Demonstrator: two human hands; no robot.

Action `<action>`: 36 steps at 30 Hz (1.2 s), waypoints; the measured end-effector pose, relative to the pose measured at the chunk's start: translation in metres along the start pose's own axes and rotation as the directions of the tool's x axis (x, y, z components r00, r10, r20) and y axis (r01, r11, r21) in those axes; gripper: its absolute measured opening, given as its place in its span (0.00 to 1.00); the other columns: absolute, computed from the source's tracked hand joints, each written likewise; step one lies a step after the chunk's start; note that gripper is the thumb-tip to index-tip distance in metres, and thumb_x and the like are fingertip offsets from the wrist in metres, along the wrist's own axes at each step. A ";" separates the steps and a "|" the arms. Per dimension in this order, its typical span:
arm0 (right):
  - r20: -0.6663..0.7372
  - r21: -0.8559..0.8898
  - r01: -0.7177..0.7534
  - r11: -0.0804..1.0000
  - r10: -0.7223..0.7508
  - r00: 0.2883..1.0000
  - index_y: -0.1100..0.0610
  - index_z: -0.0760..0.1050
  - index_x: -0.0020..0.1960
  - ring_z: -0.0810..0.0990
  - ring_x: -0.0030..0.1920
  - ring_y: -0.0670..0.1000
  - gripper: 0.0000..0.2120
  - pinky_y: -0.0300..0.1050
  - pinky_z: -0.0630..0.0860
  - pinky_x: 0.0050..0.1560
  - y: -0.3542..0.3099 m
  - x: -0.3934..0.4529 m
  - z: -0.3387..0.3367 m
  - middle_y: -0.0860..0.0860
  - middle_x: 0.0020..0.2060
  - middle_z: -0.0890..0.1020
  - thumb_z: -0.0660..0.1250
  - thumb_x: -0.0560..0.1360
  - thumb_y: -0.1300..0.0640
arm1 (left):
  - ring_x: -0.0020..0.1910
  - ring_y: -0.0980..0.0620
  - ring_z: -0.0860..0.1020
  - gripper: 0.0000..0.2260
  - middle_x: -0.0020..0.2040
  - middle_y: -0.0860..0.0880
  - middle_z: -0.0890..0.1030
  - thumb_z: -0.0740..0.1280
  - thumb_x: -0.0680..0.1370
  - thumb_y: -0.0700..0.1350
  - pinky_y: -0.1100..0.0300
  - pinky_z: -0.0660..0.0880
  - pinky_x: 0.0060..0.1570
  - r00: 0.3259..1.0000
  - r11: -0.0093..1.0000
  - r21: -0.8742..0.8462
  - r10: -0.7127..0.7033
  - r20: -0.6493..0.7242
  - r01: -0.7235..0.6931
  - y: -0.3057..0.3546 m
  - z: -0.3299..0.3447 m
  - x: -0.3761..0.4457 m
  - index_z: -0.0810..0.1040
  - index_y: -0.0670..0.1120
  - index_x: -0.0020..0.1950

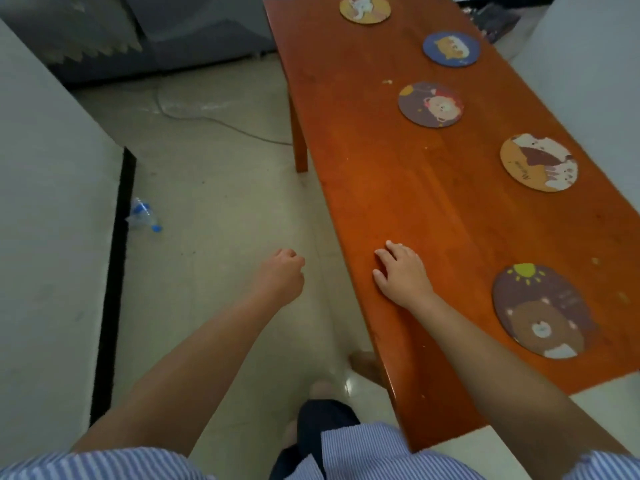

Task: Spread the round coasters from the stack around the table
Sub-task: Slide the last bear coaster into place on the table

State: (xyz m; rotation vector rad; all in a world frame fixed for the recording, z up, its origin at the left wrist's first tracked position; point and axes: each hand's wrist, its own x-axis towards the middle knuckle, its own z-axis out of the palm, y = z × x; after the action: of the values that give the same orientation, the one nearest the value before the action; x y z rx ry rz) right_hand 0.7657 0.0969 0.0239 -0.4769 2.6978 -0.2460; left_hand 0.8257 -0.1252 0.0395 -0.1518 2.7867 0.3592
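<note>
Several round picture coasters lie flat and apart along the right side of the orange wooden table [381, 161]. The nearest is a brown bear coaster [543, 311]. Beyond it lie a tan one [538, 162], a purple one [431, 105], a blue one [451, 49] and a yellow one [364, 8] at the far end. No stack is visible. My right hand [401, 271] rests palm down on the table near its left edge, fingers spread, holding nothing. My left hand [280, 271] hangs over the floor left of the table, curled into a loose fist, with nothing visible in it.
A plastic bottle with a blue cap [143, 216] lies on the tiled floor by a white cabinet [52, 202] on the left. A cable [221, 123] runs across the floor near the table leg [300, 147]. My feet [363, 367] stand beside the table's near corner.
</note>
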 end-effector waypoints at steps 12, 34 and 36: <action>-0.029 0.116 -0.208 0.971 0.212 0.977 0.65 0.77 0.45 0.77 0.42 0.58 0.14 0.49 0.72 0.37 -0.003 0.109 -0.067 0.59 0.43 0.79 0.59 0.78 0.55 | 0.63 0.43 0.70 0.14 0.62 0.42 0.75 0.58 0.77 0.44 0.48 0.72 0.61 0.952 0.951 0.080 0.291 0.093 -0.299 0.001 -0.062 0.167 0.75 0.42 0.61; -0.088 0.208 -0.731 0.650 0.756 0.648 0.60 0.61 0.71 0.60 0.73 0.59 0.21 0.54 0.63 0.72 0.016 0.342 -0.145 0.58 0.74 0.62 0.58 0.80 0.59 | 0.77 0.46 0.46 0.27 0.78 0.45 0.49 0.57 0.79 0.52 0.48 0.54 0.75 0.695 0.682 0.199 0.601 0.395 -0.703 -0.032 -0.194 0.526 0.52 0.44 0.75; -0.034 0.148 -0.790 0.595 0.802 0.597 0.60 0.60 0.72 0.58 0.74 0.59 0.20 0.55 0.64 0.71 0.016 0.351 -0.145 0.58 0.74 0.59 0.56 0.80 0.61 | 0.77 0.47 0.43 0.30 0.78 0.45 0.46 0.56 0.79 0.54 0.50 0.50 0.76 0.657 0.638 0.225 0.597 0.461 -0.737 -0.039 -0.196 0.542 0.48 0.44 0.76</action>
State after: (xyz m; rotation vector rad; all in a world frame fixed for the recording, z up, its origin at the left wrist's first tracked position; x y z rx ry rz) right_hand 0.3982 -0.0005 0.0318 0.8313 2.6568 -0.1601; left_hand 0.2616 -0.2485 0.0299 1.0041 2.3724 -0.0364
